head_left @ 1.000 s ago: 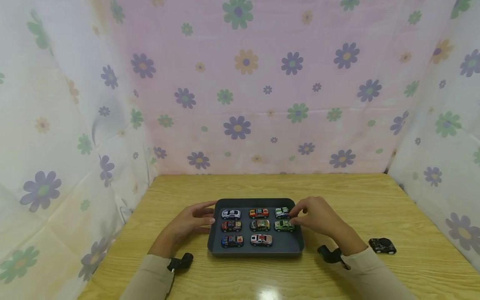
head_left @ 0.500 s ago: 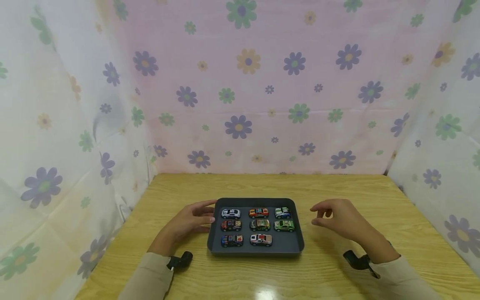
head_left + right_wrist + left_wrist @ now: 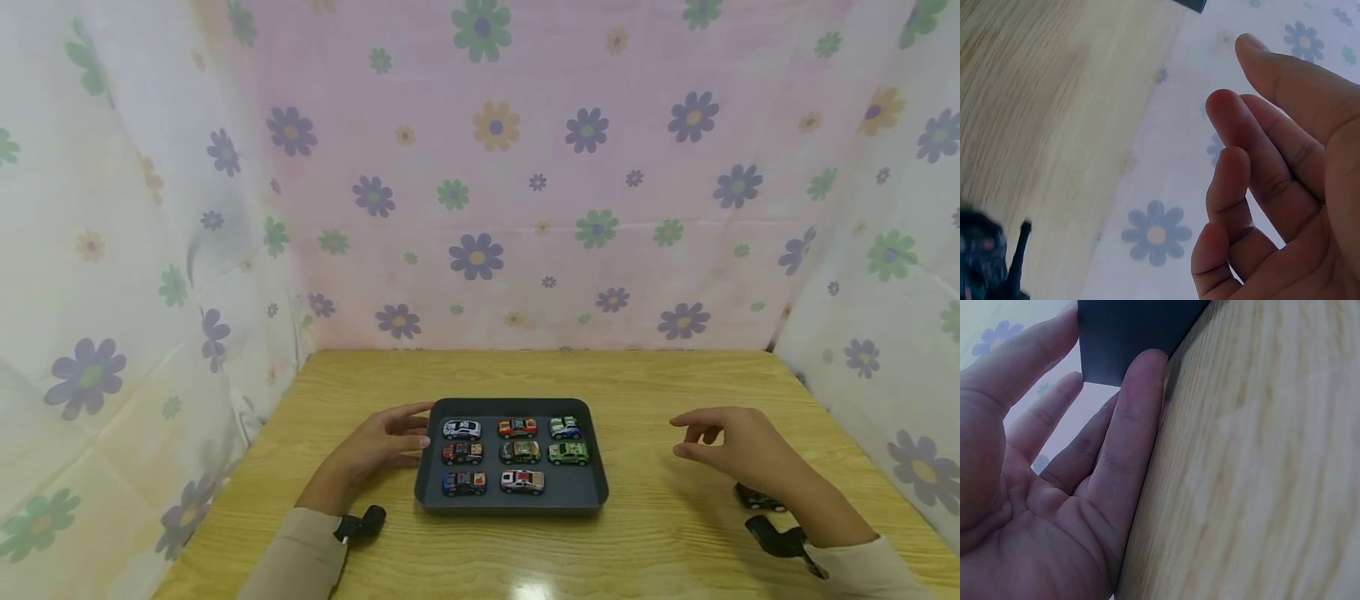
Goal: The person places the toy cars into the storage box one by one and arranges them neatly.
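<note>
My left hand (image 3: 372, 446) touches the left wall of a dark grey tray (image 3: 515, 506) with extended fingers. In the left wrist view, its fingertips meet the tray's side (image 3: 1125, 337) close to the tabletop. Several small toy cars stand in the tray in rows, among them a white car (image 3: 462, 429), a red-and-yellow car (image 3: 517, 427), a green car (image 3: 567, 452) and a white-and-red car (image 3: 522, 481). To the right of the tray my right hand (image 3: 738, 446) hovers with loosely bent fingers, holding nothing. A black toy car (image 3: 759, 498) lies below it, partly hidden by the wrist.
The wooden table (image 3: 645, 375) has a floral curtain (image 3: 525, 275) behind it and on both sides. Small black wrist cameras (image 3: 362, 522) sit on both wrists. The tray's front row holds two cars, with bare tray floor to their right.
My right hand has let go of the car at the tray's right side and moved right, out over the table toward the black car. My left hand stays at the tray.
</note>
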`<state>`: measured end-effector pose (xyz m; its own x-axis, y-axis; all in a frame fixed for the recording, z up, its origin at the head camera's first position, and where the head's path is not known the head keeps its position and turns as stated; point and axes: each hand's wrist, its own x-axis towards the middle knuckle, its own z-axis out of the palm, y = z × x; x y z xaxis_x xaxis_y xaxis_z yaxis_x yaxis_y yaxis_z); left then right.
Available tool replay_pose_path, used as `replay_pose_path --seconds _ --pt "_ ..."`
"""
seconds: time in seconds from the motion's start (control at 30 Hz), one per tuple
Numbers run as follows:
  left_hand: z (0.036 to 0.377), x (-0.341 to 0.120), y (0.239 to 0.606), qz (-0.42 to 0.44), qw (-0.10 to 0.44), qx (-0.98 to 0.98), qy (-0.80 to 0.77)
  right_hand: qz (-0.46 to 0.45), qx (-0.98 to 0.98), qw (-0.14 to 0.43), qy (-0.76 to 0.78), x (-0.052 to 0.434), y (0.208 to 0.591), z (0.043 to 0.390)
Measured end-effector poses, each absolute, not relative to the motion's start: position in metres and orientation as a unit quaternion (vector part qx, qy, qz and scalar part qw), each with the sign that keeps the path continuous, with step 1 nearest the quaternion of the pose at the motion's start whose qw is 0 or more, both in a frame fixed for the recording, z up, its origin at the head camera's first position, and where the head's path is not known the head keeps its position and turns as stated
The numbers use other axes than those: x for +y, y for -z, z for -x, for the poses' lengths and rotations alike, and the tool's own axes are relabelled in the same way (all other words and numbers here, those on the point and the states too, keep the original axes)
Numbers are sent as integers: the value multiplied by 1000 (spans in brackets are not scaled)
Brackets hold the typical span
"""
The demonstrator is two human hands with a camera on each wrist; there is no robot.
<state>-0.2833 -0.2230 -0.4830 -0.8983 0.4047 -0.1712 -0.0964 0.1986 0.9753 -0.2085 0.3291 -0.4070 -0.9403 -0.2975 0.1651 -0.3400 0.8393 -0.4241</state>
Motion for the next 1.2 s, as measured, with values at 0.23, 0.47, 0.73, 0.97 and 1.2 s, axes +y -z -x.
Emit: replay_pose_path --seconds 0.23,0.47,0.73,0.97,1.2 --pt "284 -222 483 -109 202 741 -631 -153 -957 49 -240 352 404 197" --pt "284 -220 486 -102 202 743 -630 -140 -958 38 -248 379 409 191" --pt "283 -222 484 -103 201 746 -627 -124 -958 7 -258 404 417 182" --pt "282 -223 482 -103 200 747 -626 -115 -949 -43 -290 417 421 178" --pt "281 -221 481 -112 202 744 -627 -135 -928 -101 -331 435 435 177"
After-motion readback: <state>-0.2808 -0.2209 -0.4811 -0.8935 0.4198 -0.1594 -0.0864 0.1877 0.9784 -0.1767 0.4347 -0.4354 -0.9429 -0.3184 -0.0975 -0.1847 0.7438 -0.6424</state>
